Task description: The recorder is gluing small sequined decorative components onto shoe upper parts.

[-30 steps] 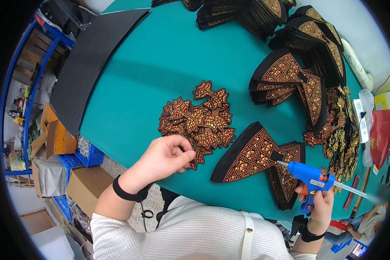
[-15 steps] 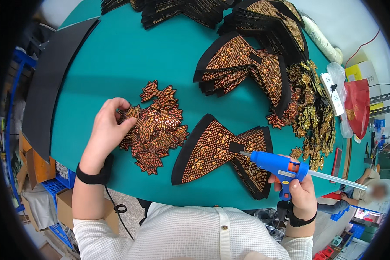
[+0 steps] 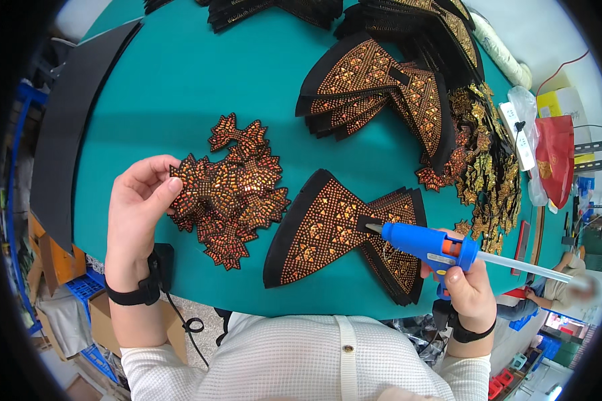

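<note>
My left hand pinches a copper-beaded, bow-shaped appliqué by its left edge, at the left side of a heap of similar appliqués. My right hand is wrapped round the handle of a blue hot glue gun with a clear glue stick jutting from its back. The gun's nozzle points left, at the plain black middle of a studded black fabric bow; whether it touches cannot be told. More bow pieces lie beneath that one, fanned out at the right.
Further back on the green table lies a stack of studded bows, with black stacks behind. Gold appliqués are heaped at the right, near a white power strip and red bag. A black sheet lines the left edge.
My left hand has drawn leftward and down from the heap, bringing the appliqué into fuller view. The glue gun has shifted slightly, its nozzle staying by the bow's middle.
</note>
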`<state>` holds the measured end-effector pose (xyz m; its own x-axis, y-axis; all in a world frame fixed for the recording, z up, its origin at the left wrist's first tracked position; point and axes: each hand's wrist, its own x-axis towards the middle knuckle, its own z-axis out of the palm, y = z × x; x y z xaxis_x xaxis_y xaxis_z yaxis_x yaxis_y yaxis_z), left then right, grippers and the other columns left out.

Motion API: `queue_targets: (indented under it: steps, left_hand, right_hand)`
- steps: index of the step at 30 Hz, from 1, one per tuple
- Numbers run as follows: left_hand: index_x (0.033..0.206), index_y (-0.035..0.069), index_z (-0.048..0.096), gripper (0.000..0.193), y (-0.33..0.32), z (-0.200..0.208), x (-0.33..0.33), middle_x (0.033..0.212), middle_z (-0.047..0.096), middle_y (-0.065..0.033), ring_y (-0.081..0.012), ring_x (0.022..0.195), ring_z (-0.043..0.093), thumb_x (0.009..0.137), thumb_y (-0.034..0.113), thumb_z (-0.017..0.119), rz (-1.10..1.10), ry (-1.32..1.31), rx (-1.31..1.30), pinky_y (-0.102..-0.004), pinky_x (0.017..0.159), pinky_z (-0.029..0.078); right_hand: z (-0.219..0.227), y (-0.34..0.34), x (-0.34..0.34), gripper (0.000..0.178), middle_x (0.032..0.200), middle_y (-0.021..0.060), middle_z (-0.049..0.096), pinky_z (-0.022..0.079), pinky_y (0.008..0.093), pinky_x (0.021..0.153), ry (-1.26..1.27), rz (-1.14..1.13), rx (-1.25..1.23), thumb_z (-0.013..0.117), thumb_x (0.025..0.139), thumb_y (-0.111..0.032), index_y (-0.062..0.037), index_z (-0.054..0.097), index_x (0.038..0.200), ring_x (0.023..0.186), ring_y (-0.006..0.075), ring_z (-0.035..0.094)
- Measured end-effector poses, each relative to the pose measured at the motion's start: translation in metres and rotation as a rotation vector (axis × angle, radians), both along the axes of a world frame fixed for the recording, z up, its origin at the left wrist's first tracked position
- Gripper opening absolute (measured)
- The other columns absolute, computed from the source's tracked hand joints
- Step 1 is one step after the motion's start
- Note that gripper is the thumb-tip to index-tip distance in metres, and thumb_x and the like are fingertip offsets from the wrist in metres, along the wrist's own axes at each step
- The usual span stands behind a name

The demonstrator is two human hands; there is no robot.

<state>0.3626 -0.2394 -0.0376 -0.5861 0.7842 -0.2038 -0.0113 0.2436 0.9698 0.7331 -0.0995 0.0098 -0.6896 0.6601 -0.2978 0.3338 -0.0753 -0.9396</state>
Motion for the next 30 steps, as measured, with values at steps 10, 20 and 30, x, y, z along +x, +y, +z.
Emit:
queue_targets:
  steps: [10,20,30]
  left_hand:
    - [0.1,0.004,0.062,0.021,0.003,0.002,0.014,0.076,0.058,0.0028,-0.0037,0.066,0.053,0.08,0.009,0.068,-0.095,-0.076,0.038,-0.0169,0.052,0.044]
    - [0.099,0.004,0.062,0.02,0.004,0.0,0.02,0.076,0.054,0.0039,-0.0029,0.065,0.051,0.081,0.008,0.067,-0.105,-0.069,0.014,-0.0172,0.053,0.043]
    - [0.098,0.003,0.061,0.02,0.005,0.001,0.024,0.078,0.053,0.0039,-0.0029,0.066,0.051,0.08,0.008,0.068,-0.14,-0.09,0.048,-0.017,0.054,0.043]
  right_hand:
    - [-0.003,0.002,0.001,0.059,0.097,0.0096,0.056,0.046,0.0272,0.071,-0.01,0.011,-0.001,0.056,0.089,-0.037,0.0064,0.041,0.126,0.079,0.0129,0.054]
    - [-0.005,0.001,-0.002,0.06,0.105,0.0108,0.056,0.047,0.0262,0.071,-0.052,-0.002,0.025,0.057,0.088,-0.038,0.0067,0.042,0.126,0.085,0.0131,0.055]
    - [-0.001,0.002,0.01,0.06,0.11,0.0109,0.054,0.042,0.0315,0.087,-0.087,-0.014,0.015,0.059,0.088,-0.037,0.0061,0.042,0.126,0.096,0.0168,0.053]
